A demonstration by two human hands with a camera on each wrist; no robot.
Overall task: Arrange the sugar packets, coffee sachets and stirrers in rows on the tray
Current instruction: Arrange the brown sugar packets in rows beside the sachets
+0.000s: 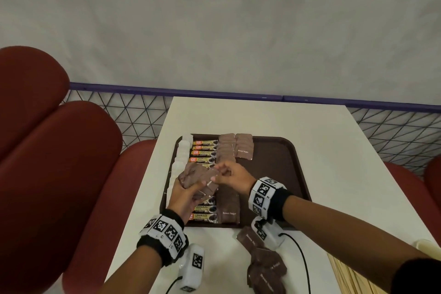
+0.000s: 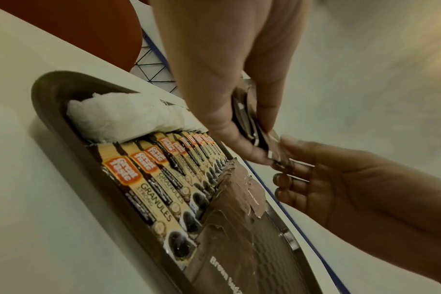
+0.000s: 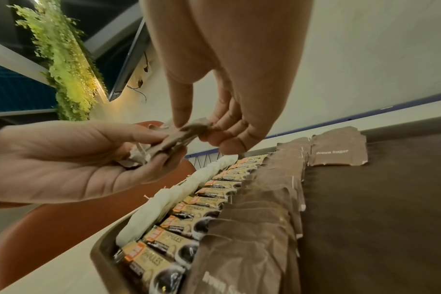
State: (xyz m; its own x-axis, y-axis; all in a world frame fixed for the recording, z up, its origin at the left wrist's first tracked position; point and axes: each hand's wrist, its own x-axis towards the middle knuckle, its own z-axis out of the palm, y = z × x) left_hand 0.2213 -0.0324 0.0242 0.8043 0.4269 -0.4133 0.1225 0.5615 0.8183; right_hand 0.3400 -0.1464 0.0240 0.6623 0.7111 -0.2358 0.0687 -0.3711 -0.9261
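Observation:
A brown tray (image 1: 274, 162) holds a row of white packets (image 1: 182, 153) along its left edge, then a row of coffee sachets (image 1: 205, 151), then a long row of brown sugar packets (image 1: 226, 148) and a short second row (image 1: 244, 148). Above the tray's left half, my left hand (image 1: 191, 185) grips a bunch of brown sugar packets (image 1: 194, 174). My right hand (image 1: 216, 173) pinches one packet at the right side of that bunch. The wrist views show the same bunch (image 2: 247, 115) (image 3: 174, 139) held between both hands, with the sachet rows (image 2: 164, 179) (image 3: 189, 218) below.
Loose brown sugar packets (image 1: 262, 262) lie on the white table (image 1: 250, 117) in front of the tray. Wooden stirrers (image 1: 350, 277) lie at the front right corner. Red seats (image 1: 59, 162) stand to the left. The tray's right half (image 3: 378, 199) is bare.

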